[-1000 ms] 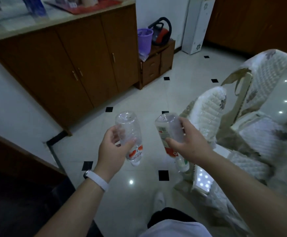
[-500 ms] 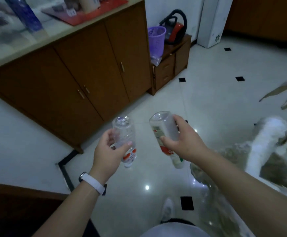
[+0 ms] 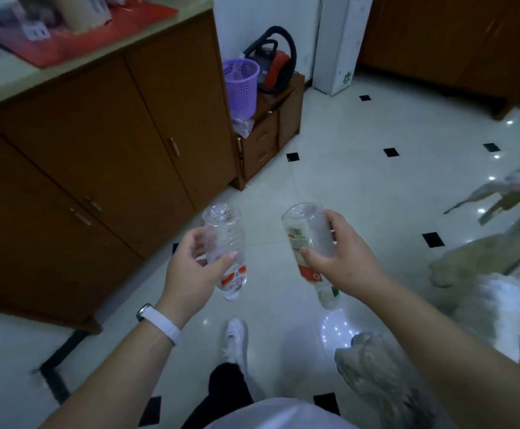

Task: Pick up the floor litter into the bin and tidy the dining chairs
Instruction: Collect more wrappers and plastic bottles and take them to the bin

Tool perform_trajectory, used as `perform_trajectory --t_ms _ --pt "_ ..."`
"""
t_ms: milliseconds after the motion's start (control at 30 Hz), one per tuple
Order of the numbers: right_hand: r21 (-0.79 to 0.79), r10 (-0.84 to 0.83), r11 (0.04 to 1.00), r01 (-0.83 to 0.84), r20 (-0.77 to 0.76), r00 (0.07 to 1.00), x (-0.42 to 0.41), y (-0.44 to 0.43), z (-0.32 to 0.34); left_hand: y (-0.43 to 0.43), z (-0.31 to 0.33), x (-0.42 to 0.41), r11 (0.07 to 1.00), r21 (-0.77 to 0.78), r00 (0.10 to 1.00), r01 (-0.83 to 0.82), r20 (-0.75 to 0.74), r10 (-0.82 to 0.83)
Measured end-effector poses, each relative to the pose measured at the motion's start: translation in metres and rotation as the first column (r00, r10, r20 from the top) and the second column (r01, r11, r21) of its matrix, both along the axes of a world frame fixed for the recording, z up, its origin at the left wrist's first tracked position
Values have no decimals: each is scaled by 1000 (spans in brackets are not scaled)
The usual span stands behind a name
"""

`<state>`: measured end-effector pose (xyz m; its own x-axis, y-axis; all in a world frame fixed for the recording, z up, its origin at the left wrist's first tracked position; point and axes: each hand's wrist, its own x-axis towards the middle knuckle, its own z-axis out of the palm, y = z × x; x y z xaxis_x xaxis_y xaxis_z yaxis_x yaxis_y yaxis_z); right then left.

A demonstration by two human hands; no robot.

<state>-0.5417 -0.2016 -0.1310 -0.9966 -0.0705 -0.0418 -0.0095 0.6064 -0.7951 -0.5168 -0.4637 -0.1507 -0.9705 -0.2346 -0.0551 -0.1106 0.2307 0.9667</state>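
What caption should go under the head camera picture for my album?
Left hand grips the left bottle, right hand grips the right bottle, both upturned, purple basket ahead beside the wooden cupboard.

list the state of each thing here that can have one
left hand, gripping the left bottle
right hand, gripping the right bottle
left bottle, clear, looks empty, neck pointing down
right bottle, clear, looks empty, neck pointing down
purple bin, upright, top open
cabinet doors, closed
low drawer unit, drawers shut
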Motion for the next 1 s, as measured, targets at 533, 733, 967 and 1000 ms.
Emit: perform_trajectory --t_ms 533,733,967,1000 --pt "20 -399 917 400 -25 917 -212 -3 32 2 -7 -317 938 61 940 341 -19 -340" --pt "16 -525 851 526 -17 851 -260 52 8 67 -12 -411 874 81 877 479 -7 -480" --pt "-7 -601 799 601 6 799 -356 151 -22 173 -28 -516 822 46 822 568 18 -569" --pt "-21 -603 798 603 6 798 -371 165 -23 188 -26 -532 814 37 814 579 21 -580"
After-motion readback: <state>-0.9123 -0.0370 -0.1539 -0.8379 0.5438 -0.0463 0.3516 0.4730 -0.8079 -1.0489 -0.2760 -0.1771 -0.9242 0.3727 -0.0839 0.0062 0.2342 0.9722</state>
